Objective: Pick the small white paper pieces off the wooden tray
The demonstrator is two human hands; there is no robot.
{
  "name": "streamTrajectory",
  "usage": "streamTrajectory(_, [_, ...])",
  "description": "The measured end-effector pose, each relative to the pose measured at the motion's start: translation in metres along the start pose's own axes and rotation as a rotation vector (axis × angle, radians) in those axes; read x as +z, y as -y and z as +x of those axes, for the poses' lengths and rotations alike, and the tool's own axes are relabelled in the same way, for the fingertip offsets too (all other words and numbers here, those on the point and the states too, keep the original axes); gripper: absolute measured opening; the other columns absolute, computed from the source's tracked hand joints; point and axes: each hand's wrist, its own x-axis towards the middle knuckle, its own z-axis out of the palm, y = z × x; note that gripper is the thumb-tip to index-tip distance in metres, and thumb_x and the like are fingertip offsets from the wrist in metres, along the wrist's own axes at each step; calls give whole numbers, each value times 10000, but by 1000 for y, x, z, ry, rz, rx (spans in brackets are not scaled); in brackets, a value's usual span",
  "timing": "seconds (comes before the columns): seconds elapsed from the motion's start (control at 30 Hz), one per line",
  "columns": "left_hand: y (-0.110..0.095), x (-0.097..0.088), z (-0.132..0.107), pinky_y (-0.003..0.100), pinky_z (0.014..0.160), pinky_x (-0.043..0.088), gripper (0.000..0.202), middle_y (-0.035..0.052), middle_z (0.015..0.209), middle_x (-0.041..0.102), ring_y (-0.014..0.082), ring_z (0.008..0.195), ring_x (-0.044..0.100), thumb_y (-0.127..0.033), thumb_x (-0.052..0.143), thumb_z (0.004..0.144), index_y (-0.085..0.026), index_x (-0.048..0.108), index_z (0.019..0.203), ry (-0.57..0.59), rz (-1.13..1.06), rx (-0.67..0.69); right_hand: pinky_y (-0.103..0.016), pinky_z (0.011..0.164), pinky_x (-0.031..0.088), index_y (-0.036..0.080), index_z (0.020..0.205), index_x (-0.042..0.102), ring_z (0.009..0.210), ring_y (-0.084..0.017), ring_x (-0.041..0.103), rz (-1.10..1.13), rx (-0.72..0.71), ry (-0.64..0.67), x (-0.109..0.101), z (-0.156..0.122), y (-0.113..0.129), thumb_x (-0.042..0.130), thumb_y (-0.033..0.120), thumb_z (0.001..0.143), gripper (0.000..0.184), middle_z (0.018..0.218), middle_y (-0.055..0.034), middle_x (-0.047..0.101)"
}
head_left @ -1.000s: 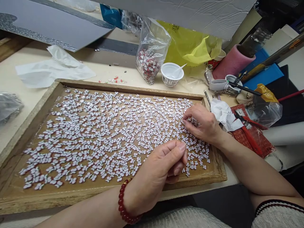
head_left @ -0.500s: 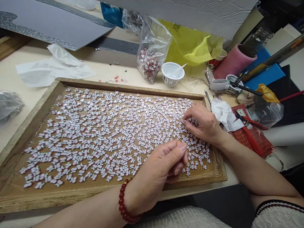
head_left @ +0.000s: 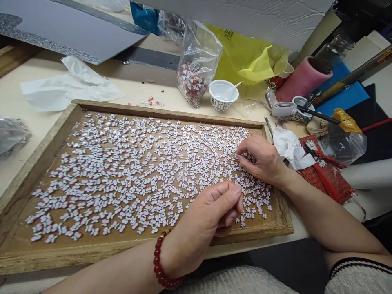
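A shallow wooden tray (head_left: 147, 246) lies in front of me, its base covered with small, pale, lobed pieces (head_left: 147, 171) that have reddish edges. Over the tray's near right part, my left hand (head_left: 211, 216) is closed, thumb pressed on the curled index finger. Whatever it may hold is hidden. A dark red bead bracelet (head_left: 159, 261) circles that wrist. My right hand (head_left: 260, 157) is at the tray's right end, low over the pieces, with thumb and fingertips bent toward each other. Anything between those fingertips is too small to make out.
Behind the tray stand a white cup with a plastic spoon (head_left: 223, 94) and a clear bag of red-and-white pieces (head_left: 194, 81). White tissue (head_left: 70, 87) lies at the back left. On the right are crumpled tissue (head_left: 290, 147), red-handled scissors (head_left: 324, 179) and a pink roll (head_left: 303, 79).
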Motion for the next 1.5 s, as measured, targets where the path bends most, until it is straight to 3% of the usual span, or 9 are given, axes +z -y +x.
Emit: streamTrajectory(1.5, [0, 1, -1, 215, 453, 160, 362, -68, 534, 342, 78, 489, 210, -441, 507, 918, -179, 486, 670, 14, 4, -24, -354, 748, 441, 208, 783, 515, 766, -180, 546, 20, 38, 78, 2, 0, -3, 529, 122, 824, 97, 757, -36, 612])
